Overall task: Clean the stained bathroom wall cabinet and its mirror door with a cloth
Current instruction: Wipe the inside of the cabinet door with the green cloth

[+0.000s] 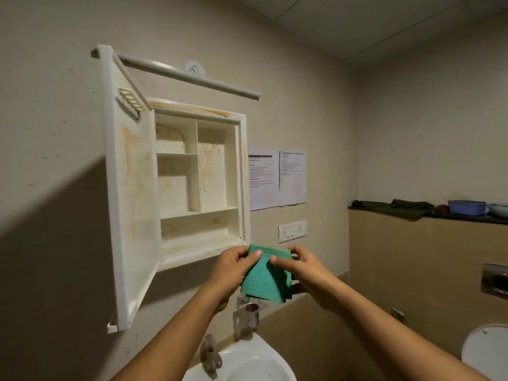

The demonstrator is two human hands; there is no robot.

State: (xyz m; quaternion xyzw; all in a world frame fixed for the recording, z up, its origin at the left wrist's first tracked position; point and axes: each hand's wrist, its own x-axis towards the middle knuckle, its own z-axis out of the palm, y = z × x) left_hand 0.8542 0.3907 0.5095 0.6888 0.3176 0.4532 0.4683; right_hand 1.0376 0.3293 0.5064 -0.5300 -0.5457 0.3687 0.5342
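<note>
Currently a green cloth (265, 276) is held up just below the open wall cabinet (243, 174), pinched along its top edge by both hands; the grip of the left hand (233, 266) is closed on the upper left corner, thumb over the front, and the grip of the right hand (305, 266) is closed on the upper right, so the cloth hangs folded between them above the sink (247, 364). The door (132, 188) is swung out to the left with its stained inner face shown; the mirror side is turned away and cannot be seen. Brown-orange stains are seen along the cabinet's top rim (192, 108) and on the lower shelf (198, 215); no wiping appears to have been done yet. Three risks are judged likely: the door, hanging free on its hinges, could be pushed back against the wall if rubbed without being steadied; the cloth could be dropped into the sink if one pinch is released too soon; stains in narrow compartment corners could be missed by a thickly folded cloth.
</note>
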